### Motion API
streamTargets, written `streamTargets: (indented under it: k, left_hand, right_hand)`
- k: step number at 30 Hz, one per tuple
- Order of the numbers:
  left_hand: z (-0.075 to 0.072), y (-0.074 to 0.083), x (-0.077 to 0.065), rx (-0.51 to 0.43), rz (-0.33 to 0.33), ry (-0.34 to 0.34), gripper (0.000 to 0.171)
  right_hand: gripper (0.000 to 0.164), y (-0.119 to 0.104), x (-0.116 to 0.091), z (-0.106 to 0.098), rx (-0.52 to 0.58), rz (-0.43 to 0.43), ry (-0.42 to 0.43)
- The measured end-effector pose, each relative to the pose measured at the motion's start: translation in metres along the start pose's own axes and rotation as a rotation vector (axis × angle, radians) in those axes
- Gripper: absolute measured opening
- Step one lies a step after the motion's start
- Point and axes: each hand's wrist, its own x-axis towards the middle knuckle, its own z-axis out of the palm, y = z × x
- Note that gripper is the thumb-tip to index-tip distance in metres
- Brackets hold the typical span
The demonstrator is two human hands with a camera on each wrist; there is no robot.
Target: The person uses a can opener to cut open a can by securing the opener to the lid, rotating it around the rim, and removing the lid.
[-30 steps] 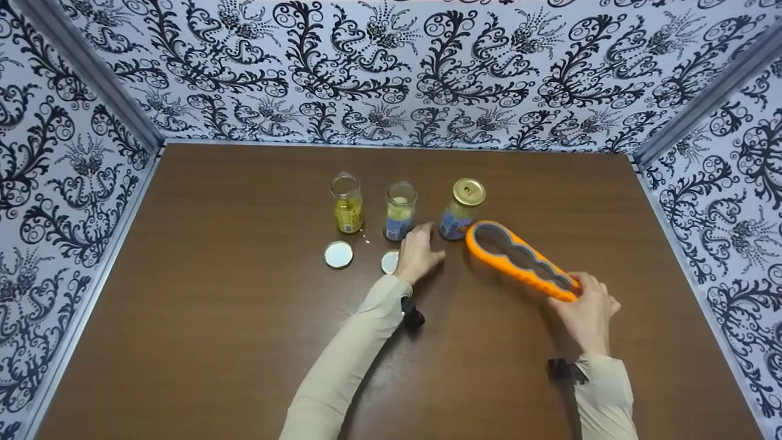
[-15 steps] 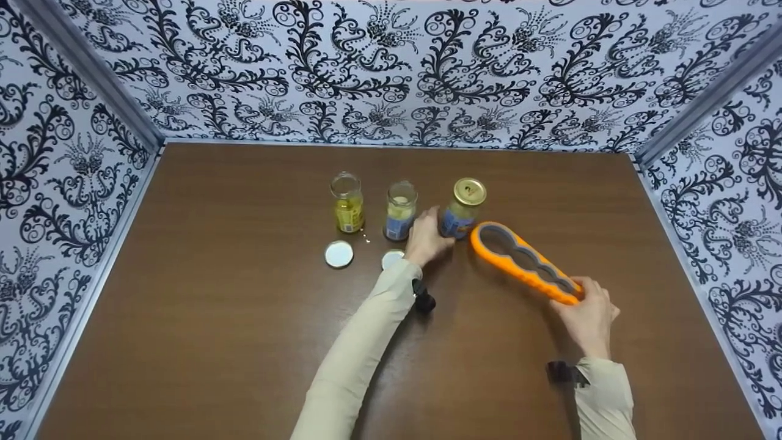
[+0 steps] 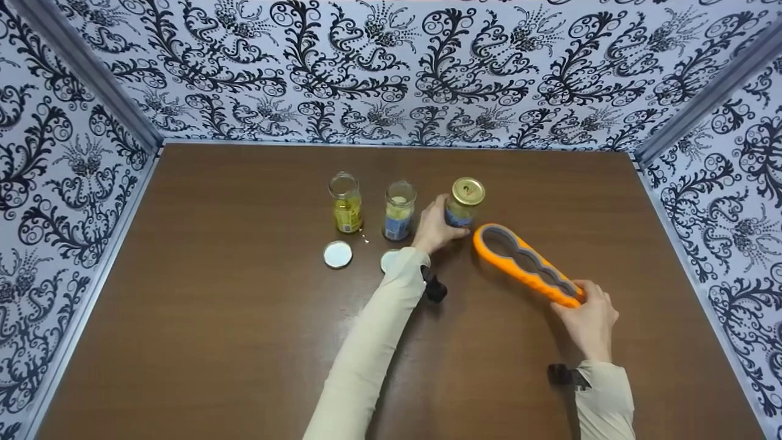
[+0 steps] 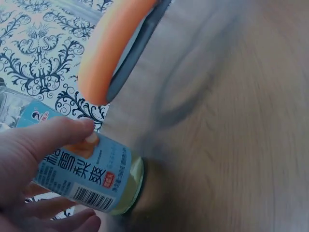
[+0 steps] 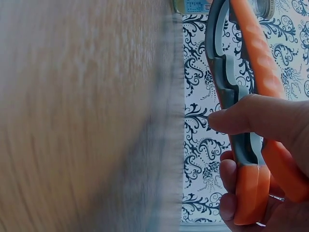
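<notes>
My left hand [image 3: 437, 227] wraps a blue-labelled glass jar [image 3: 459, 218] that has a gold lid [image 3: 468, 191]. In the left wrist view the thumb [image 4: 67, 131] lies across the jar's label [image 4: 91, 169], with the fingers on its other side. My right hand [image 3: 591, 319] grips one end of an orange jar opener [image 3: 525, 266], whose grey inner edge is scalloped. The opener slants above the table, its far loop close to the jar. In the right wrist view the thumb [image 5: 236, 116] presses across the opener's grey inner part.
Left of my left hand stand two lidless jars, one blue-labelled jar [image 3: 398, 220] and one yellow-labelled jar [image 3: 348, 214]. A white lid [image 3: 338, 254] lies before them; another lid [image 3: 387, 261] is partly behind my sleeve. Patterned walls [image 3: 379, 67] border the brown table [image 3: 232, 318].
My left hand has moved right and forward, from beside the middle jar to a hold around the gold-lidded jar. The right hand and jar opener have shifted only slightly.
</notes>
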Motion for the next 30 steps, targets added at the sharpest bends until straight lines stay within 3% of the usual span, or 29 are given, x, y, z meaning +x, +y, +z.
streamTargets:
  k: [4,8,22,30]
  left_hand:
    - [0.003,0.000,0.001,-0.086,-0.009,0.022,0.071]
    - [0.006,0.000,0.001,-0.113,-0.035,0.042,0.065]
    - [0.013,-0.005,-0.005,-0.088,0.045,0.113,0.051]
    - [0.010,-0.006,-0.017,-0.048,0.037,0.113,0.050]
  right_hand:
    - [0.044,0.001,-0.001,0.001,0.007,0.003,0.001]
    - [0.045,0.003,-0.002,-0.001,0.013,0.019,0.004]
    - [0.045,0.009,-0.004,-0.003,0.017,0.010,0.035]
    - [0.044,0.007,-0.010,0.002,0.039,0.062,0.022]
